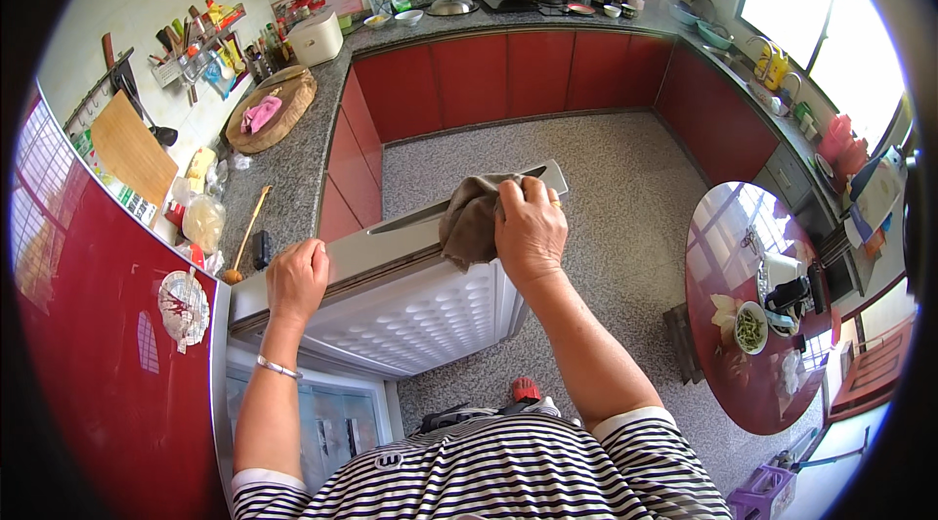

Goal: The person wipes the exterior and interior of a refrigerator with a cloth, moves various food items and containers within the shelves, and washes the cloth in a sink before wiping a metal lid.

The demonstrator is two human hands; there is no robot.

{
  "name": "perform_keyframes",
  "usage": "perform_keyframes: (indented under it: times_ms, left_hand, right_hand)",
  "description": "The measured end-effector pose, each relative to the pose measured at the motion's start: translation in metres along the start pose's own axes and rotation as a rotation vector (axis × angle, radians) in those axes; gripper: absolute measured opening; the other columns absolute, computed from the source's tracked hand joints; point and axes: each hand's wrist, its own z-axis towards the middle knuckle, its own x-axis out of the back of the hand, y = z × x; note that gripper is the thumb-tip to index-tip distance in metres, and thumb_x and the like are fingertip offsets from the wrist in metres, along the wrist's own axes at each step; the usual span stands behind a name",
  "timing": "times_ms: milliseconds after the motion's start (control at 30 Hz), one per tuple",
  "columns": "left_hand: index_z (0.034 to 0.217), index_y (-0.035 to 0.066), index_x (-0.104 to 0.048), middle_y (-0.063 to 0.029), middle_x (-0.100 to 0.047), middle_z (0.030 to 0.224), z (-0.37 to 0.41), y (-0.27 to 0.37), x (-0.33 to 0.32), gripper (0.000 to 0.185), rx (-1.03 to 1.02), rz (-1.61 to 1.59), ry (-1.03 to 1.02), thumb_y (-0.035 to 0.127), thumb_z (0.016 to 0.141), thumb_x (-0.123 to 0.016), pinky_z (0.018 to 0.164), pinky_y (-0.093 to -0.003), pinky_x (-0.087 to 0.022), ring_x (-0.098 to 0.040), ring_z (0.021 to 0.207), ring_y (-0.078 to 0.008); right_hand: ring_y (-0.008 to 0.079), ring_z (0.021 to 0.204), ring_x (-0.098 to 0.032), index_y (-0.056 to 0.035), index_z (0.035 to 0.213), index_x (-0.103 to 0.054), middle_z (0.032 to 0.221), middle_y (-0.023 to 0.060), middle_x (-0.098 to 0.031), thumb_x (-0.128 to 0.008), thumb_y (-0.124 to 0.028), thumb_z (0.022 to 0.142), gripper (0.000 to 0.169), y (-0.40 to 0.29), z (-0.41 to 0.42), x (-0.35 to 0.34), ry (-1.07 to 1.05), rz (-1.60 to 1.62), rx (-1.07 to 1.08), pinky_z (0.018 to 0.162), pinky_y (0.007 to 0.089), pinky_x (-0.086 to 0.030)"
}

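A refrigerator's lower door (410, 315) stands open before me, its dimpled white inner panel facing me and part of the lit compartment (337, 403) showing at lower left. My right hand (531, 227) presses a grey-brown cloth (473, 219) against the door's top edge, near its far corner. With curled fingers, my left hand (297, 282) rests at the top edge nearer the hinge side; whether it grips the edge cannot be told. The red upper door (110, 329), at the left, bears a worn round sticker (184, 307).
A granite counter (293, 175) runs along the left, holding a round wooden chopping board (293, 106) with a pink cloth (261, 114). At right stands a glossy oval table (722, 249) with a bowl of green vegetables (750, 328). A purple plastic basket (762, 494) sits at lower right.
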Motion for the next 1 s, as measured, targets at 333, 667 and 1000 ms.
perform_keyframes:
  times_ms: [333,667,1000]
  left_hand:
    - [0.083,0.005,-0.063,-0.0127,-0.066,0.080,0.000,-0.003,-0.002,0.015,-0.031,-0.040,0.009,0.014,0.089,-0.053,0.069,-0.0414,-0.050,-0.064,0.076,-0.0314]
    - [0.085,0.004,-0.066,-0.0131,-0.068,0.083,-0.003,-0.006,0.000,0.015,-0.066,-0.028,-0.002,0.012,0.087,-0.054,0.070,-0.0402,-0.051,-0.065,0.077,-0.0311]
    - [0.085,0.003,-0.066,-0.0138,-0.068,0.083,0.001,-0.011,-0.005,0.016,-0.066,-0.026,-0.001,0.013,0.088,-0.053,0.071,-0.0411,-0.051,-0.065,0.078,-0.0318]
  right_hand:
    - [0.0363,0.091,-0.058,-0.0081,0.099,-0.053,0.106,0.0154,-0.049,-0.069,-0.017,0.076,0.030,-0.004,-0.034,0.014,-0.157,0.349,-0.091,0.077,0.0436,-0.051]
    - [0.0374,0.094,-0.059,-0.0062,0.112,-0.050,0.116,0.0182,-0.045,-0.068,-0.020,0.074,0.045,0.033,-0.010,0.016,-0.158,0.286,-0.632,0.083,0.0446,-0.051]
    - [0.0364,0.098,-0.063,-0.0053,0.100,-0.060,0.103,0.0156,-0.067,-0.060,-0.034,0.079,0.036,0.052,0.016,0.012,-0.309,0.204,-0.915,0.085,0.0428,-0.049]
